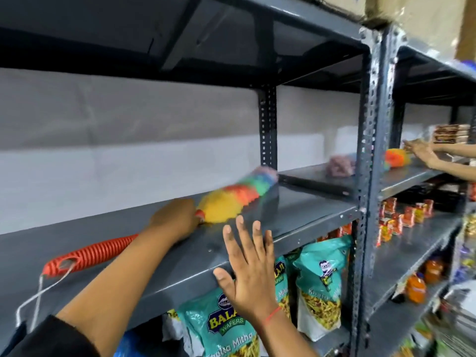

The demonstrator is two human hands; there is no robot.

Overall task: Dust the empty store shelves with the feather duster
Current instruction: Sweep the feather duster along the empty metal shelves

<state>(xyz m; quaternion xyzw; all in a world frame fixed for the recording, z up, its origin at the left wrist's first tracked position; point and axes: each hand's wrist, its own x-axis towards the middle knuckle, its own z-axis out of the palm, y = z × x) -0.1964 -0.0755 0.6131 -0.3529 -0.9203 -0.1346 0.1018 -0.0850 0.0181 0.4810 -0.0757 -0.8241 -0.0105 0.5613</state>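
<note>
A grey metal shelf (304,210) runs across the view with nothing stocked on it. My left hand (175,220) grips the feather duster (231,199) where the orange ribbed handle meets the head. The multicoloured head lies on the shelf, pointing towards the back right, and is blurred. The handle's end with a white loop sticks out at the lower left. My right hand (247,264) is flat with fingers spread, resting on the shelf's front edge.
Teal snack bags (319,284) fill the shelf below. A perforated upright post (371,150) divides the racks. Beyond it, another person's hands (425,155) reach beside a second duster (396,158). Small red packs and orange bottles stand on the right-hand lower shelves.
</note>
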